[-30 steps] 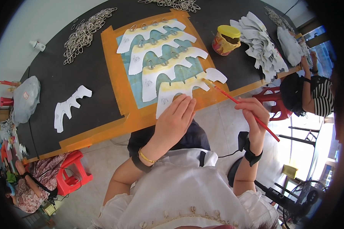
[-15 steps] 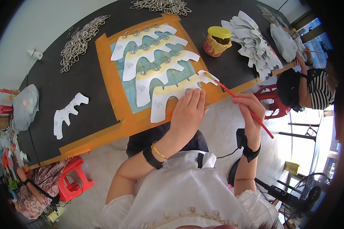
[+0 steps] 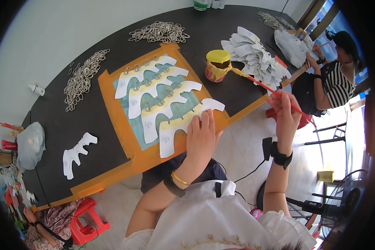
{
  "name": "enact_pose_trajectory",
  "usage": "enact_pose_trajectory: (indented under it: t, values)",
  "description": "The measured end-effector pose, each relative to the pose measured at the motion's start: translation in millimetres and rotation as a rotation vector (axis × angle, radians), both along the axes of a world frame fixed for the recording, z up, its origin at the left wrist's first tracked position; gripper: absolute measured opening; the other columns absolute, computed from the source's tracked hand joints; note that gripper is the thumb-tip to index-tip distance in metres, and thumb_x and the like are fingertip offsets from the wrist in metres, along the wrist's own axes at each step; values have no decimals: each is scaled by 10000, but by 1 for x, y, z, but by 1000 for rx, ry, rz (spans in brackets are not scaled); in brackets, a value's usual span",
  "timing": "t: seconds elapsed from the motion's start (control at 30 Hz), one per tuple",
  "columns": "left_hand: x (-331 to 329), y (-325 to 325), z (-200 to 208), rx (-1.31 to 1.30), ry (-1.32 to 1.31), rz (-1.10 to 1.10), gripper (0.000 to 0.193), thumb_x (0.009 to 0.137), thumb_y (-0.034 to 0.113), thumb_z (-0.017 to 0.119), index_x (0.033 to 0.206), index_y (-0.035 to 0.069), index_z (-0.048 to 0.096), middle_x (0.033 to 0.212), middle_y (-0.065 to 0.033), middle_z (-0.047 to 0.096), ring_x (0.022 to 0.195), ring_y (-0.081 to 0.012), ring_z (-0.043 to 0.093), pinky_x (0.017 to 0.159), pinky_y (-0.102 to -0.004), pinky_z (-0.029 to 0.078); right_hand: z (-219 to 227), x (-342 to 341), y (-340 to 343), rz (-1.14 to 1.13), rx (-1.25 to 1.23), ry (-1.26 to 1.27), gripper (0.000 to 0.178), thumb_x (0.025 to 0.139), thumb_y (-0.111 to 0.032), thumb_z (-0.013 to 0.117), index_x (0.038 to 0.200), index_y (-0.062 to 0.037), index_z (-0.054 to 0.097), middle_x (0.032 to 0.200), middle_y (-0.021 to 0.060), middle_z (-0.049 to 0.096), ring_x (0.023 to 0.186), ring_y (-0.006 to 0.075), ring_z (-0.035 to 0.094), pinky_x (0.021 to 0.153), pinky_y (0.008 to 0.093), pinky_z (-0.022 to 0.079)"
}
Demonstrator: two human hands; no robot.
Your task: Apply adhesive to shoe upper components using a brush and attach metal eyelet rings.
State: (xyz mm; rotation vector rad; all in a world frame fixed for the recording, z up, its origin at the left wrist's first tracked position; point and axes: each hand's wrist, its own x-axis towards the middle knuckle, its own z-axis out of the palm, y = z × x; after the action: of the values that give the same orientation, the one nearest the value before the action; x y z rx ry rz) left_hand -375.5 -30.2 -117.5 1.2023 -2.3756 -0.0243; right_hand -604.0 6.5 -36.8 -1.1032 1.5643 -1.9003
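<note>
My left hand (image 3: 201, 137) lies flat, fingers stretched, on the nearest white scalloped cut-out (image 3: 167, 139), which carries a yellowish coated band along its notched upper edge. My right hand (image 3: 286, 109) grips a red-handled brush (image 3: 260, 84) beyond the table's near edge. Its yellow-smeared bristles are beside the rim of a smeared pot (image 3: 216, 74) with a yellow lid on top. Farther up, three similar cut-outs overlap in rows on a blue-green sheet (image 3: 134, 128), with metal rings (image 3: 160, 101) standing along their yellowish bands. No rings show on the nearest cut-out.
Orange tape (image 3: 112, 110) frames the sheet on the dark table. Heaps of metal rings (image 3: 85, 81) lie at the left and back. A stack of white cut-outs (image 3: 250, 54) lies right of the pot; one loose cut-out (image 3: 73, 155) lies left. Another person (image 3: 333, 79) sits at right.
My right hand has moved the brush from the nearest cut-out's right end up to the pot. My left hand stays on the cut-out. The whole view has shifted.
</note>
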Motion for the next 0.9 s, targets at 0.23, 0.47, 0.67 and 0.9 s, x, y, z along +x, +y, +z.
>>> enact_pose_trajectory:
  t: [0.23, 0.47, 0.67, 0.9]
  values:
    - [1, -1, -2, -16, -11, 5, 766, 776, 341, 757, 1373, -23, 444, 1176, -122, 496, 1018, -290, 511, 867, -373, 469, 34, -6, -48, -26, 2, 179, 276, 1012, -205, 559, 991, 62, 627, 828, 123, 706, 716, 164, 711, 701, 253, 580]
    - [1, -1, -5, -43, -5, 3, 770, 785, 339, 750, 1386, -27, 437, 1181, -127, 496, 1046, -299, 511, 891, -386, 466, 38, 5, -85, 79, 83, 206, 254, 997, -181, 572, 930, 56, 634, 797, 113, 697, 714, 156, 707, 668, 232, 569]
    - [1, -1, -5, -46, 3, -3, 778, 774, 334, 757, 1387, -24, 439, 1183, -126, 503, 1035, -297, 513, 871, -383, 469, 25, 17, -112, 268, 165, 480, 220, 974, -169, 595, 978, 47, 638, 821, 85, 700, 696, 123, 681, 665, 236, 535]
    - [1, 0, -8, -62, 8, 8, 786, 757, 330, 769, 1381, -20, 444, 1175, -122, 501, 1027, -295, 517, 862, -381, 471, 50, 12, -83, 166, 114, 359, 228, 988, -157, 577, 968, 63, 636, 819, 95, 694, 712, 124, 684, 680, 228, 544]
